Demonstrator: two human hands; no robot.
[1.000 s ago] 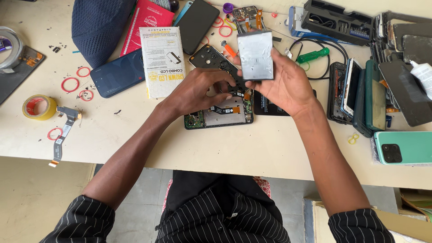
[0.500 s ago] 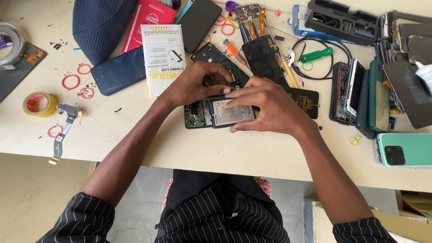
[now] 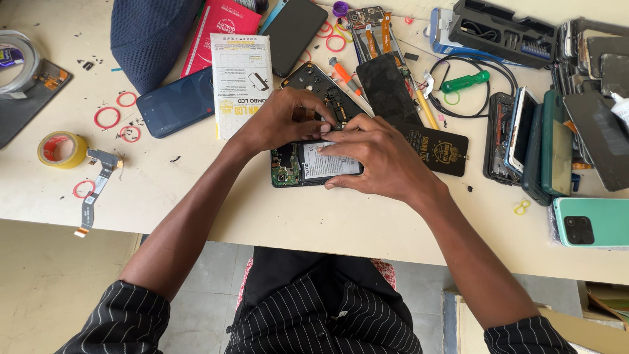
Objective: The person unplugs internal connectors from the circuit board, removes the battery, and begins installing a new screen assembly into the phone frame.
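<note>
Opened phone (image 3: 288,172): battery (image 3: 325,164) sits in frame, right hand (image 3: 377,157) flat pressing it, left hand (image 3: 278,121) pinching top edge; back cover not on yet.

I see the opened phone (image 3: 308,167) lying on the worktop (image 3: 196,196) under both hands. Left of the phone lies a tape roll (image 3: 62,149), behind it a box (image 3: 241,82), right of it a phone stack (image 3: 537,141).

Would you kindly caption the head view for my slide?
Left hand and right hand press a battery into an opened phone on a cluttered table.
</note>
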